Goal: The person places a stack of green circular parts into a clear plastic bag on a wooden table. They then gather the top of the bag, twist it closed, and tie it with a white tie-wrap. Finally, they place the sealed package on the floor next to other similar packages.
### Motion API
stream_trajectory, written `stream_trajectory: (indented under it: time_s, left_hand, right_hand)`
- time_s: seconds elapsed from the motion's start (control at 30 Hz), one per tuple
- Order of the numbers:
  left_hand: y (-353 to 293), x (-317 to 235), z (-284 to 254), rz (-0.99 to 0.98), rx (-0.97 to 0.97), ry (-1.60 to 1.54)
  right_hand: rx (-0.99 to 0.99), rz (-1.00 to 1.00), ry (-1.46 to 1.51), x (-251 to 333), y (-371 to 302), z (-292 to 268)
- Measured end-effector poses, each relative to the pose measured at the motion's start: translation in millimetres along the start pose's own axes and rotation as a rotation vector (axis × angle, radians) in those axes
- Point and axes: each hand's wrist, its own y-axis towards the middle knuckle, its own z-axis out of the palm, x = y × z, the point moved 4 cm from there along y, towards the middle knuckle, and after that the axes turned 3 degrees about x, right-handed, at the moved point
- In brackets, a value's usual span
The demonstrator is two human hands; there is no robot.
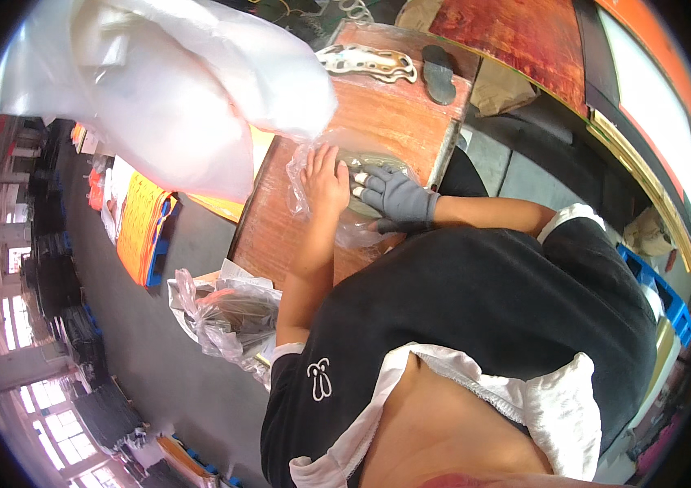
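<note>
A clear plastic bag (298,198) lies on the reddish-brown wooden table (268,230), with something flat and greenish inside that I cannot make out. My bare left hand (326,180) rests flat on the bag's left part, fingers stretched out. From the right, my right hand (398,199) lies over the bag, in a grey glove with pale fingertips showing. Its fingers are extended and slightly apart. Beyond the hands, near the table's far edge, are a white wavy-edged cut-out frame (370,63) and a dark grey sole-shaped piece (438,75).
A large translucent plastic sheet or bag (174,89) bulges over the table's far left. Orange sheets (142,215) hang beside a blue holder at left. Another plastic bag with contents (231,313) sits by my left forearm. A blue crate (662,297) stands at right.
</note>
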Motion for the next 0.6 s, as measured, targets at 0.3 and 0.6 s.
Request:
stream_trajectory:
  time_s: [0.3,0.6]
  left_hand:
    - [7,45,-8,-0.247,-0.239,-0.947]
    - [-41,133,78,-0.522,-0.305,-0.852]
  right_hand:
    - [-0.049,0.219,-0.154,3,56,-17]
    - [0.070,0.265,-0.094,-9,64,2]
